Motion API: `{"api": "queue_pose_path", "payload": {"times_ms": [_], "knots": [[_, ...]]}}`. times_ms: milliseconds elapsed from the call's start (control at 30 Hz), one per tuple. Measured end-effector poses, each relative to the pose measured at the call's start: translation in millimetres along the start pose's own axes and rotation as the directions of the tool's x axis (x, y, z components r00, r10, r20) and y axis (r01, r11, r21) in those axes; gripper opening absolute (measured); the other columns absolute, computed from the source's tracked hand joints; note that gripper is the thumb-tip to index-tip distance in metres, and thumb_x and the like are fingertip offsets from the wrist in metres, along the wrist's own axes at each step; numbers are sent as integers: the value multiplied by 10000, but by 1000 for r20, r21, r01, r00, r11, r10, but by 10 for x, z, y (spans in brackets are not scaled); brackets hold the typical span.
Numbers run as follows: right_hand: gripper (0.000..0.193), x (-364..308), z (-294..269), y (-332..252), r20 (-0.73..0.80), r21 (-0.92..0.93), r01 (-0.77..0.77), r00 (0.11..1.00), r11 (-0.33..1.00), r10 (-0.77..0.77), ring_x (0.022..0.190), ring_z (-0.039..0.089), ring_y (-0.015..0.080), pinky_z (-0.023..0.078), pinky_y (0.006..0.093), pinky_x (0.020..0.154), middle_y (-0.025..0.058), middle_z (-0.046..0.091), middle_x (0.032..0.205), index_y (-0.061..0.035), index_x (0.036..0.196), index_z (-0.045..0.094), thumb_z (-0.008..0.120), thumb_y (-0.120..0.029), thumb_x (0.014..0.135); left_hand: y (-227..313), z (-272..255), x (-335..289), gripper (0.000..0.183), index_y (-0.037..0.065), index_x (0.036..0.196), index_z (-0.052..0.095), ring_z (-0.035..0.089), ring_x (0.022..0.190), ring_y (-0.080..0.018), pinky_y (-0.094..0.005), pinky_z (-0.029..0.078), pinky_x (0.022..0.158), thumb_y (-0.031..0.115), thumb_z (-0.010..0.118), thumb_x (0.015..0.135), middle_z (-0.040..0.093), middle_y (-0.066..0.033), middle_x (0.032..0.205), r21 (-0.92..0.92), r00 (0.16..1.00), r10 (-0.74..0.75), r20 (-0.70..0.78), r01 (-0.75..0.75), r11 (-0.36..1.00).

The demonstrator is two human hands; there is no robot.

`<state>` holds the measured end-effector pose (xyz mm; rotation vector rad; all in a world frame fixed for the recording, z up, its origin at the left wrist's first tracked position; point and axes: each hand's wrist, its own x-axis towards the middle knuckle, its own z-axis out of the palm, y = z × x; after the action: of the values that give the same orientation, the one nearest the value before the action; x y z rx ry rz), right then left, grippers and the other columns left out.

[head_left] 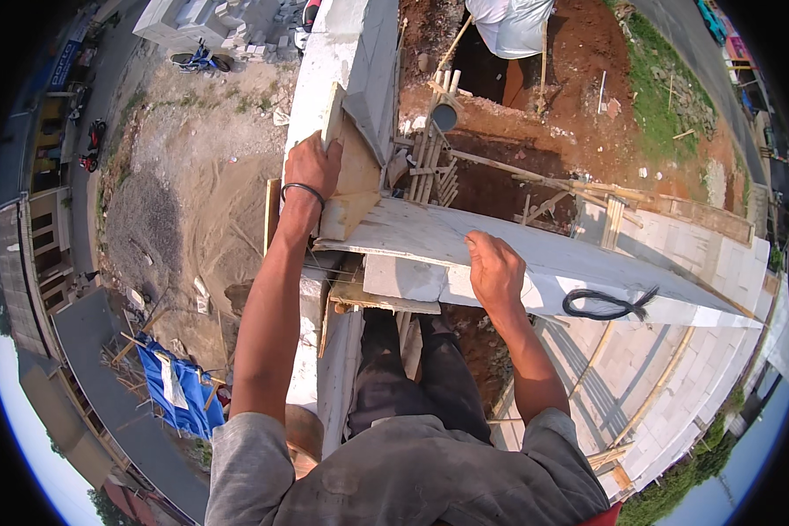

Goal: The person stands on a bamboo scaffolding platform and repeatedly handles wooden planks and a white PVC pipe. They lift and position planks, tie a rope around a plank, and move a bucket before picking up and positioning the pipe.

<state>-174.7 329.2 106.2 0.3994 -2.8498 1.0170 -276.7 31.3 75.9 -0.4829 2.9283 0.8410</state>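
Note:
My left hand [314, 165] is closed over the upper edge of a wooden board [356, 167], which stands tilted at the corner of a pale wall. Around that wrist is a dark band. My right hand [497, 270] is closed, its fingers curled at the near edge of a long, light grey wall top [430, 230]. Whatever those fingers hold, if anything, is hidden. To the right of this hand, a looped bundle of black tie wire [587, 303] lies on the wall. Thin rods show in the gap below the board, beside a white block [403, 278].
I am high above the ground. Bamboo poles [426, 158] and a dug pit [491, 70] lie beyond the wall. A pale block wall [675, 386] spreads at the right. Down left are a gravel heap [145, 215] and a blue tarp [181, 386].

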Motion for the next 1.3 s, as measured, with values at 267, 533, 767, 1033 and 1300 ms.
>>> {"api": "queue_pose_path", "payload": {"times_ms": [267,533,767,1033,1300], "knots": [[98,-115,32,14,14,-42,83,996,996,-83,679,619,316,488,406,573,124,630,748,-33,921,622,654,-47,830,4,-15,-185,279,-71,904,600,607,803,-471,-507,471,714,204,576,867,613,-309,807,-142,992,88,-87,-100,985],[92,-167,51,-39,8,-10,88,996,996,-88,618,575,286,460,373,534,103,575,688,-26,877,616,666,-19,801,-33,19,-63,326,-77,926,579,608,835,-485,-509,469,743,247,555,892,621,-325,853,-101,995,92,-45,-96,990],[111,-187,62,6,12,-20,113,994,993,-112,614,572,298,461,385,550,111,577,692,-23,897,608,657,-5,799,206,-146,-202,187,5,926,595,579,766,-383,-474,443,699,190,607,900,595,-189,814,42,847,270,-459,-283,958],[91,-132,72,-27,-21,-18,64,998,998,-64,692,629,324,496,406,598,135,637,759,-29,947,624,631,-38,857,775,264,-2032,387,42,1122,571,517,1097,-317,-472,414,930,167,704,782,561,-122,1056,-41,838,523,-155,-534,844],[266,93,-197,106,468,117,-272,863,955,189,565,576,323,437,412,589,145,568,654,-161,1242,551,508,-179,980,620,381,-2116,470,131,1217,554,499,1195,-217,-452,293,1050,106,659,759,578,-38,1183,159,896,444,-13,-437,885]]}}
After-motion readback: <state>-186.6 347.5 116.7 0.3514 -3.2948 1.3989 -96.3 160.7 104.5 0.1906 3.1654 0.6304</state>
